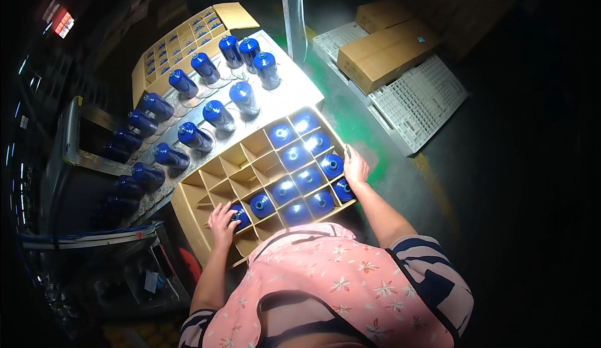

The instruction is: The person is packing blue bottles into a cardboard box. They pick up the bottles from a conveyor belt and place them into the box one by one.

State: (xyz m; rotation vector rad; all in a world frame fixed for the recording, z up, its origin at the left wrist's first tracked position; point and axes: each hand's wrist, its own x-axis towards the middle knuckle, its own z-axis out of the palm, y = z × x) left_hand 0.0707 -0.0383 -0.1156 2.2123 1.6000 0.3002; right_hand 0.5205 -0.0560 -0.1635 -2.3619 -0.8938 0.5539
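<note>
A cardboard box (188, 213) with a grid of dividers lies in front of me. Shiny blue bottles (285, 190) stand upright in many of its cells, mostly toward the right, while several cells at the left and far side hold none. My left hand (221, 224) has its fingers curled at the top of a blue bottle (240, 217) in a cell on the left. At the box's right edge, my right hand (355, 168) grips the rim beside the bottle (332, 166) in the outer row. The undersides of its fingers are hidden.
Beyond the box, two rows of blue bottles (218, 116) stand on a conveyor line beside a white table (294, 88). Another divided carton (139, 85) sits at the back left. To the right, a closed carton (385, 54) lies on a pale plastic pallet (426, 104); a metal post (293, 16) rises behind.
</note>
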